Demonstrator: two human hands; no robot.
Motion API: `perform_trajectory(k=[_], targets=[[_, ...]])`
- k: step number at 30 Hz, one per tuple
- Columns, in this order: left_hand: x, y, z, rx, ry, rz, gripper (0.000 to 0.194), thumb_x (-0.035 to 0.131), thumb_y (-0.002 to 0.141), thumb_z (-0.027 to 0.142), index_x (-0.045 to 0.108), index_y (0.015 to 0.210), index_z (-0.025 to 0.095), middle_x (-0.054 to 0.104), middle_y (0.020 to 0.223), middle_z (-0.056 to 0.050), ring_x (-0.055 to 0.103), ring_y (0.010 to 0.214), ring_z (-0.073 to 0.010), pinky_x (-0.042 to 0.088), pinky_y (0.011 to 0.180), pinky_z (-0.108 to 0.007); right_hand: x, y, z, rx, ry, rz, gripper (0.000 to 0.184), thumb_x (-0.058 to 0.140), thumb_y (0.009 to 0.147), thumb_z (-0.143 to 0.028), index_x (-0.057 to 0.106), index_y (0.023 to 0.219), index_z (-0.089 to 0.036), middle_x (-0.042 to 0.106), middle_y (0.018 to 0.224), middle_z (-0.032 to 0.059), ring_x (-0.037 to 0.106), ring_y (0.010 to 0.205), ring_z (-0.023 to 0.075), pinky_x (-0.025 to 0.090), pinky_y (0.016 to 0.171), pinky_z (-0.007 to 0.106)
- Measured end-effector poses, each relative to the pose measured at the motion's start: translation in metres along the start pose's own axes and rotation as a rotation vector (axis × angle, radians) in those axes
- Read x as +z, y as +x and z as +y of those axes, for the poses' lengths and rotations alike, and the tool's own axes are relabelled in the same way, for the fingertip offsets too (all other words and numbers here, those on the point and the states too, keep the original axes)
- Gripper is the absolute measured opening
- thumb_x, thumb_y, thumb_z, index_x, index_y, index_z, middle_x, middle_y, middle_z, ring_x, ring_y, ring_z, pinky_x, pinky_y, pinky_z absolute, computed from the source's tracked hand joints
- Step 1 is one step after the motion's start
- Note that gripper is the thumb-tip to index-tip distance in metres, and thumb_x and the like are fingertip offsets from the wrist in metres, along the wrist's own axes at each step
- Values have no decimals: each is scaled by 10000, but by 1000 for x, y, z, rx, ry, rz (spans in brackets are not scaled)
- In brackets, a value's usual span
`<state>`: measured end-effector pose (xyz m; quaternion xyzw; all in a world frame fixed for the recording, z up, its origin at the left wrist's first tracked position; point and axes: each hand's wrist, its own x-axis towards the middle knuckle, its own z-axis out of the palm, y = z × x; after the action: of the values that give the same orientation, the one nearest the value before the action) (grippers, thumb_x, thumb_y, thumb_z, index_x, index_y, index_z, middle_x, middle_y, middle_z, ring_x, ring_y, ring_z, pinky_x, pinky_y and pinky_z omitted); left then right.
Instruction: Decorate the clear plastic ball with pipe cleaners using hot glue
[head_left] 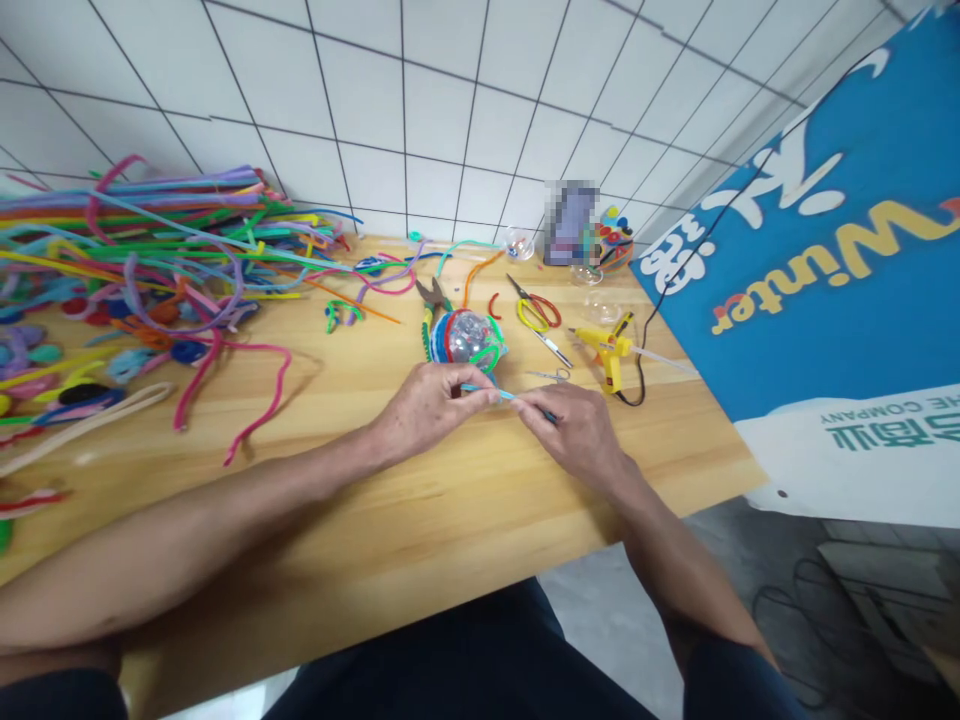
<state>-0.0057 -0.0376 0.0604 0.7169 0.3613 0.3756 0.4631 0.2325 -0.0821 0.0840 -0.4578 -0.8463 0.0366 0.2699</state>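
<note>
Between my two hands runs a light blue pipe cleaner [505, 395], held low over the table. My left hand [435, 405] pinches one part of it with thumb and forefinger. My right hand [566, 425] pinches it a short way to the right, its fingers closed. Just beyond my left hand sits a clear plastic ball [471, 335], its left side wrapped in red, white and blue pipe cleaners, with a green loop on its right. Pliers [430, 296] with green and yellow handles lie against the ball's left side.
A big heap of pipe cleaners [150, 240] covers the table's left. Scissors [536, 308], a white pen-like tool [553, 350], small metal scissors [551, 376] and a yellow glue gun [609, 350] with a cord lie to the right. A tiled wall [360, 110] stands behind; a blue banner [810, 250] hangs right.
</note>
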Motion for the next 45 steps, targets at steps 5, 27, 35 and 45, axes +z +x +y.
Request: perform_trajectory(k=[5,27,35,45], targets=[[-2,5,-1,-105,-211,-135,340,784,904,480,801,1017,159,771,797,-14,609,647,-113,464,610,-205,-9,4,2,136,159,-75,316,626,1068,-304,766,796,-226,755,699,3,684,642,151,439,638,278],[9,-4,-3,-39,-146,44,348,690,974,471,810,849,169,678,648,10,453,518,-84,353,511,-205,-2,6,-11,205,275,-37,299,616,1052,-332,739,804,-219,603,620,-39,502,563,116,358,615,278],[3,2,-2,-101,-270,3,420,707,964,570,777,930,157,606,637,29,434,504,-80,364,477,-198,-9,11,-6,238,247,-46,276,632,1021,-298,680,762,-218,590,623,-41,498,577,119,344,631,284],[10,-2,-3,-72,-274,33,392,742,948,529,785,830,157,593,585,30,439,495,-79,369,484,-198,4,12,-4,328,432,-28,327,657,1011,-440,714,770,-227,519,577,-53,464,562,123,359,585,285]])
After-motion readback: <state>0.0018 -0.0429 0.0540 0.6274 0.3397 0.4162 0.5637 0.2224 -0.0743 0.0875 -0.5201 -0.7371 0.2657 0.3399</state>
